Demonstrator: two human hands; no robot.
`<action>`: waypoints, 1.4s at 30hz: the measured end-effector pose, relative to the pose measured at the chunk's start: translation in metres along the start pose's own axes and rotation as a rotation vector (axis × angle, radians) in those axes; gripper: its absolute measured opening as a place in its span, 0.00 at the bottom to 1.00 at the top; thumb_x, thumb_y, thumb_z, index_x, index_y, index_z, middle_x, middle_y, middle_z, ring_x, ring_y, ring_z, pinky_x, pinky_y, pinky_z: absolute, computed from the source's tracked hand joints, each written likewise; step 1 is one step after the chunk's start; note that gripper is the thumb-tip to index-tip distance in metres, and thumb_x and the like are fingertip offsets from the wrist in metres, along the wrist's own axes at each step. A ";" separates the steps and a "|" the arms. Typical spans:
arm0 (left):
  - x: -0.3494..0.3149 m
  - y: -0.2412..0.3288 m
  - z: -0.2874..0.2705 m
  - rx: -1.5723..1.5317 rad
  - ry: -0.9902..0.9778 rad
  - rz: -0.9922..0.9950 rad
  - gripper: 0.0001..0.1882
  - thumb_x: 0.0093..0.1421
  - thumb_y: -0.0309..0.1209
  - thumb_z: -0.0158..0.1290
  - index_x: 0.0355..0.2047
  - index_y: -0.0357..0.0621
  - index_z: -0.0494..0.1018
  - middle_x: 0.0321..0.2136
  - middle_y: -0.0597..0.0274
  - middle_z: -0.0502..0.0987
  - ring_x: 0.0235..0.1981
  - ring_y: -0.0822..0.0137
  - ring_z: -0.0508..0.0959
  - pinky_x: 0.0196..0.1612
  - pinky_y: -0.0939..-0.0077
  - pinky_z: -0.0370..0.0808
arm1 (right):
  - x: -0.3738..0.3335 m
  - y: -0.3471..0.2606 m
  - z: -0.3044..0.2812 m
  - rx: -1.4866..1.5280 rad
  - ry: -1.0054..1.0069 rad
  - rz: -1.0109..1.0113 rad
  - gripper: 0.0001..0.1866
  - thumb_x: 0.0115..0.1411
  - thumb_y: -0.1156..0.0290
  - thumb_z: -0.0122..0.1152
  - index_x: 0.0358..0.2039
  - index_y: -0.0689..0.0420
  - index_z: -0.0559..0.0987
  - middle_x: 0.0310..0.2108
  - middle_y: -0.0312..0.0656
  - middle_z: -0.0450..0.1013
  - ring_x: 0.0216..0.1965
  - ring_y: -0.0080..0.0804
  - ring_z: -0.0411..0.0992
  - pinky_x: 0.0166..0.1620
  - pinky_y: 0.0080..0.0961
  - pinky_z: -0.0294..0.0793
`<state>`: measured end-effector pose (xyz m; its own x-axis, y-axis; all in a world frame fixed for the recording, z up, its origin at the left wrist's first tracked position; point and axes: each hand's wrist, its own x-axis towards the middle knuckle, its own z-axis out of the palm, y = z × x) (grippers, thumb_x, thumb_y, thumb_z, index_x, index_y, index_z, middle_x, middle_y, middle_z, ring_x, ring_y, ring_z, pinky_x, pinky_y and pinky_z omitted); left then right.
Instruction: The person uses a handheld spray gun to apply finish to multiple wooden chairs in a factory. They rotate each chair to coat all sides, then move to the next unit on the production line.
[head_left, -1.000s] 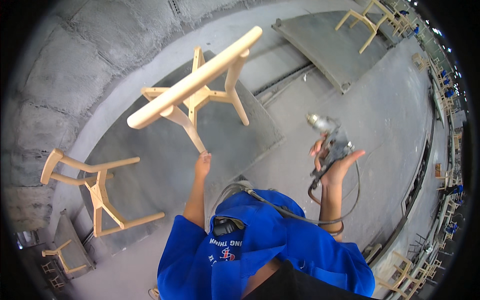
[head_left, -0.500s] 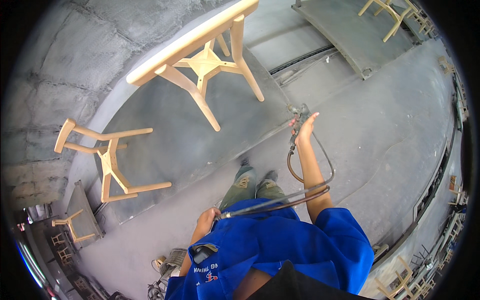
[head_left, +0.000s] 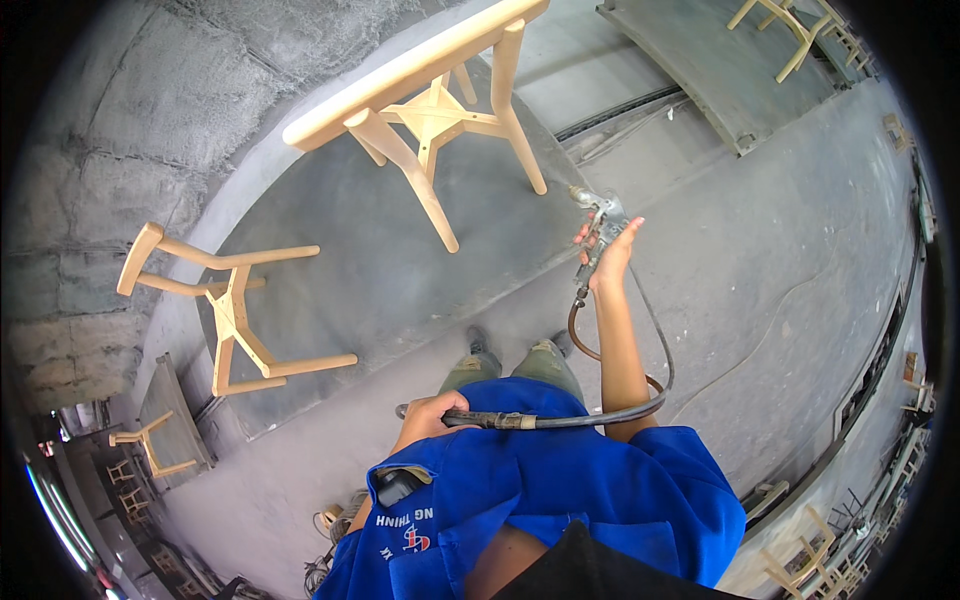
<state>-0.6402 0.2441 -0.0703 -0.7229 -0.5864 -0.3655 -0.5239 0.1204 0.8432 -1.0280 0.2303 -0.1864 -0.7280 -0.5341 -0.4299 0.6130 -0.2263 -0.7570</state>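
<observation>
A metal spray gun [head_left: 604, 216] is gripped in my right hand [head_left: 612, 258], its nozzle pointing up and left toward a pale wooden chair frame. Two hoses run from it, a brown hose [head_left: 573, 325] and a grey hose [head_left: 665, 350]. My left hand [head_left: 430, 418] is closed around the hoses at my waist, near a taped joint. The nearer chair frame [head_left: 430, 120], seatless with a crossed brace, stands on a dark grey platform [head_left: 400, 270]. A second chair frame [head_left: 235, 315] is on the platform's left part. Neither hand touches a chair.
A stained grey wall [head_left: 170, 110] curves behind the platform. Another dark platform [head_left: 700, 70] with a chair frame lies at the upper right. Several more chairs line the far right and lower left. Coiled hoses [head_left: 330, 530] lie on the floor at my left side.
My left hand has risen slightly, bringing the hoses closer across my waist. The spray gun has tilted and moved slightly up. The chairs appear shifted right and up as my view moved.
</observation>
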 end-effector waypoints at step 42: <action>0.069 -0.032 -0.111 -0.466 -0.214 0.420 0.26 0.47 0.51 0.73 0.29 0.42 0.77 0.21 0.68 0.75 0.23 0.75 0.73 0.27 0.78 0.68 | -0.218 -0.106 0.186 -0.749 -0.558 -0.429 0.56 0.62 0.21 0.24 0.46 0.68 0.77 0.25 0.43 0.74 0.23 0.24 0.72 0.17 0.14 0.60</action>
<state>-0.6233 0.1114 -0.0786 -0.9220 -0.3872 0.0016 0.0368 -0.0836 0.9958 -0.8767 0.2191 0.0793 -0.4767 -0.8739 0.0949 -0.1534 -0.0236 -0.9879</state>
